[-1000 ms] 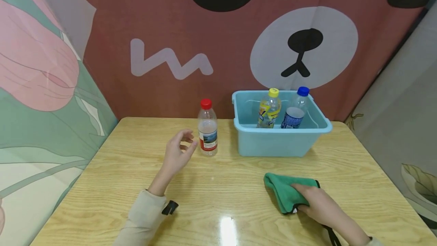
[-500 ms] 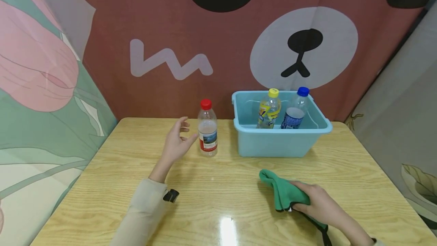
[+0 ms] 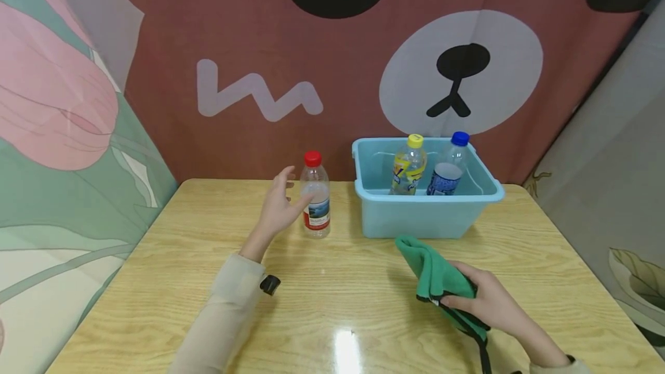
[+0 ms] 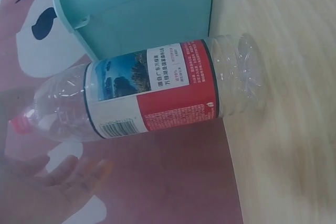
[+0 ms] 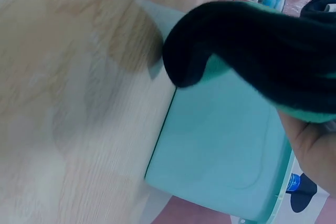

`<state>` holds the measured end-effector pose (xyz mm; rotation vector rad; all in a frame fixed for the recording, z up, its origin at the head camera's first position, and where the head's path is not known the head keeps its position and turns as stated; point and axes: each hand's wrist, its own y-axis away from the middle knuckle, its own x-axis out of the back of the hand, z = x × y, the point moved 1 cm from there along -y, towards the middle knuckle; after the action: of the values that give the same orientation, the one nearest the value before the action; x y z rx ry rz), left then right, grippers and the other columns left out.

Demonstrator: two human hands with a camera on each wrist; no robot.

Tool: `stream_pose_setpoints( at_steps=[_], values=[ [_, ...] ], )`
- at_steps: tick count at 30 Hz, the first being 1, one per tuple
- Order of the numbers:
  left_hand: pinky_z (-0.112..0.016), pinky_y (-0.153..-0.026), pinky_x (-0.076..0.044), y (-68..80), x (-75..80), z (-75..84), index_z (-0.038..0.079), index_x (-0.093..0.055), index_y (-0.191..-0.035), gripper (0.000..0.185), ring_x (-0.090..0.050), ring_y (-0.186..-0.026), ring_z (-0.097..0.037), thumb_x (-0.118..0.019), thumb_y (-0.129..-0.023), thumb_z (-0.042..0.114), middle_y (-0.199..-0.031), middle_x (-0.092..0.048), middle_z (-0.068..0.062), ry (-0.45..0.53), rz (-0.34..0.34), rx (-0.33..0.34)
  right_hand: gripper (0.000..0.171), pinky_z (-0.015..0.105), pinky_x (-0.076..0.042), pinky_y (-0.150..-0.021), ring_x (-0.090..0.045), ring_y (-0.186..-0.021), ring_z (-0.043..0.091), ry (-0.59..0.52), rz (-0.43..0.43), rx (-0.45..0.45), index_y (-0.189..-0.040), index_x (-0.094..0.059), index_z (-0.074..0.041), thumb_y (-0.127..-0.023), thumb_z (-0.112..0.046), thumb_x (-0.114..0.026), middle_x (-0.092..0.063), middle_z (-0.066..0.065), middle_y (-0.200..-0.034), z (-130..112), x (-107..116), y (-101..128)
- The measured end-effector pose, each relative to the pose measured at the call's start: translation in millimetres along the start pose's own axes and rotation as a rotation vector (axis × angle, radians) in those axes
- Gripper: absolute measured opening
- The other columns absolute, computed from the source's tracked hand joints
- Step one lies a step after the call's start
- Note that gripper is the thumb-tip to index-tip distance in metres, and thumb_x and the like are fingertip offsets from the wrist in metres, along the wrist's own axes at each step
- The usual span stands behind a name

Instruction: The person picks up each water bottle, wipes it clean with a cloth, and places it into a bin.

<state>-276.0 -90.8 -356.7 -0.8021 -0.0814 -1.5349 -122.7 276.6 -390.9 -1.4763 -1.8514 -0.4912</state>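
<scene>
A clear plastic bottle (image 3: 316, 215) with a red cap and a red, white and blue label stands upright on the table. My left hand (image 3: 280, 204) is at its left side, fingers spread and loosely bent. The thumb overlaps the bottle in the head view; whether it touches, I cannot tell. In the left wrist view, the bottle (image 4: 152, 90) fills the middle, with the hand's blurred fingers below its neck. My right hand (image 3: 485, 299) grips a green cloth (image 3: 436, 270) with black edging and a dangling black strap, held over the table. Up close, the cloth (image 5: 252, 51) looks mostly dark.
A light-blue plastic bin (image 3: 415, 218) stands at the back right of the wooden table (image 3: 322, 316). Inside it are a yellow-capped bottle (image 3: 408, 169) and a blue-capped bottle (image 3: 447, 172). A brown printed curtain (image 3: 249, 149) hangs behind the table.
My left hand has moved forward and slightly right, opening wider beside the red-capped bottle. My right hand has raised the green cloth off the table, toward the bin; its strap now hangs down.
</scene>
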Motion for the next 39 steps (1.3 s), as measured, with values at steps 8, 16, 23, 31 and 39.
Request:
stream_pose_setpoints(
  at_steps=[8, 16, 23, 31, 39],
  values=[
    [-0.05, -0.093, -0.039, -9.0, -7.8, -2.9, 0.003, -0.026, -0.139, 0.076, -0.04, -0.118, -0.033, -0.068, -0.081, 0.028, -0.134, -0.036, -0.02, -0.033, -0.015, -0.013, 0.055, 0.026, -0.05, -0.075, -0.056, -0.098, 0.009, -0.071, 0.011, 0.014, -0.123, -0.053, -0.003, -0.076, -0.023, -0.074, -0.058, 0.014, -0.117, -3, -1, 2],
    [-0.048, -0.09, -0.043, -10.0, -13.4, -5.5, -0.001, -0.035, -0.133, 0.062, -0.046, -0.11, -0.036, -0.065, -0.084, 0.024, -0.123, -0.045, -0.021, -0.034, -0.025, -0.003, 0.055, 0.026, -0.049, -0.076, -0.055, -0.099, 0.009, -0.09, 0.019, 0.002, -0.123, -0.053, -0.003, -0.076, -0.022, -0.074, -0.058, 0.014, -0.117, -6, -4, 2],
    [-0.046, -0.08, -0.049, -7.1, -15.4, -5.0, -0.003, -0.037, -0.132, 0.058, -0.05, -0.105, -0.036, -0.064, -0.086, 0.02, -0.122, -0.046, -0.022, -0.008, -0.013, -0.033, 0.055, 0.025, -0.049, -0.076, -0.054, -0.1, 0.008, -0.118, 0.028, 0.014, -0.123, -0.053, -0.003, -0.076, -0.021, -0.074, -0.057, 0.013, -0.118, -8, -6, 2],
    [-0.044, -0.075, -0.053, 0.3, -15.4, -0.2, -0.005, -0.04, -0.128, 0.056, -0.051, -0.101, -0.036, -0.067, -0.083, 0.015, -0.117, -0.049, -0.022, 0.038, 0.034, -0.079, 0.058, 0.024, -0.049, -0.075, -0.055, -0.098, 0.006, -0.165, 0.036, 0.002, -0.125, -0.05, 0.0, -0.076, -0.017, -0.074, -0.057, 0.016, -0.117, -10, -8, 1],
    [-0.044, -0.074, -0.053, 7.8, -14.0, 5.8, -0.002, -0.042, -0.127, 0.055, -0.052, -0.099, -0.032, -0.068, -0.083, 0.016, -0.115, -0.051, -0.019, 0.056, 0.043, -0.106, 0.057, 0.024, -0.049, -0.075, -0.055, -0.097, 0.006, -0.158, 0.049, 0.006, -0.125, -0.05, 0.002, -0.075, -0.015, -0.074, -0.058, 0.017, -0.116, -11, -10, 1]
  ],
)
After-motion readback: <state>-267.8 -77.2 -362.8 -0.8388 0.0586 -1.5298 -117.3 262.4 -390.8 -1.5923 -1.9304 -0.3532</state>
